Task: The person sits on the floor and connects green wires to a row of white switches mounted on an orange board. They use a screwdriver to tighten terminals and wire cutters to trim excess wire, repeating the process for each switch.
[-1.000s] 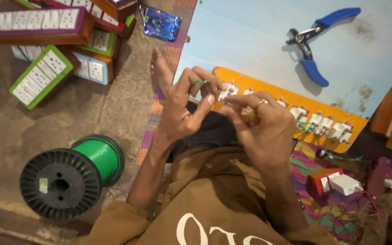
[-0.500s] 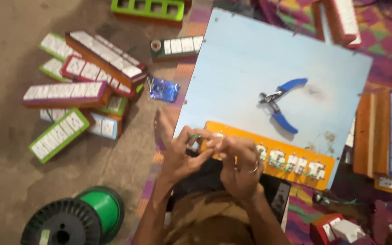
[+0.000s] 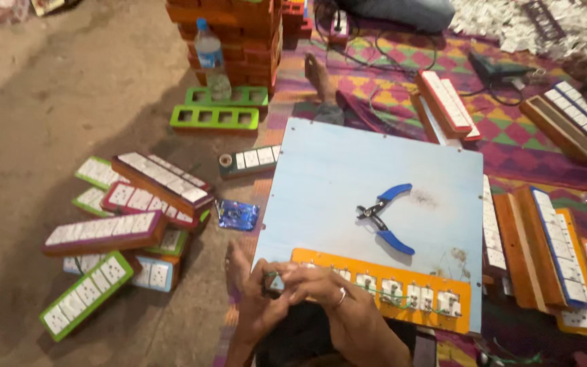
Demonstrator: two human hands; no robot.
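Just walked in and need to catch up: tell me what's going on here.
A person sits on the floor with both hands together at the near left end of an orange socket strip. The left hand and right hand pinch a small part with thin green wire trailing along the strip. The strip lies on a pale blue board beside blue-handled pliers. Finished strips lie piled at the left.

Pliers (image 3: 384, 217) lie on the board (image 3: 334, 177) behind the socket strip (image 3: 382, 289); boxes (image 3: 123, 224) stacked to its left
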